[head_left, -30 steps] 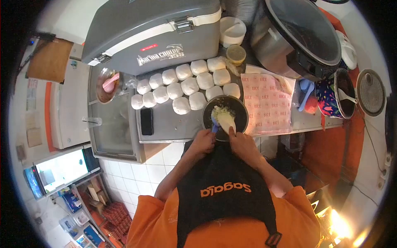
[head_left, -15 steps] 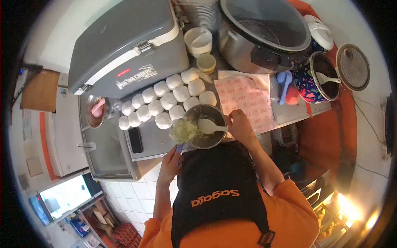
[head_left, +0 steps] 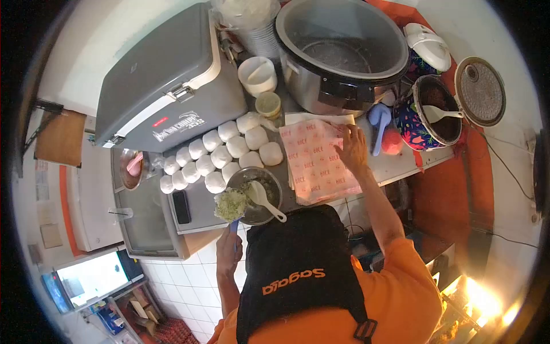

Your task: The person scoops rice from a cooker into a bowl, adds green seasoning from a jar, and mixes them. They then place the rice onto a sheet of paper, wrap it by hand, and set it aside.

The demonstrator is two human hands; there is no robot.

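My left hand (head_left: 229,250) is wrapped round the handle of a blue spoon (head_left: 234,226), whose head is hidden under a heap of pale green, rice-like food (head_left: 231,205). Beside that heap, a metal bowl (head_left: 274,182) holds a white paddle (head_left: 264,199) leaning on its rim. My right hand (head_left: 353,150) has its fingers apart at the right edge of a stack of pink printed paper sheets (head_left: 314,163). Rows of white round pieces (head_left: 221,156) lie behind the bowl.
A grey cooler box (head_left: 172,86) stands at the back left, a large cooker (head_left: 338,63) at the back. Right of the paper are a blue ladle (head_left: 379,126) and a floral pot (head_left: 438,114). A phone (head_left: 181,207) lies near the front left edge.
My right hand has left the white paddle and moved right to the paper. The paddle now slants toward me. My left hand still holds the loaded spoon, slightly lower and left.
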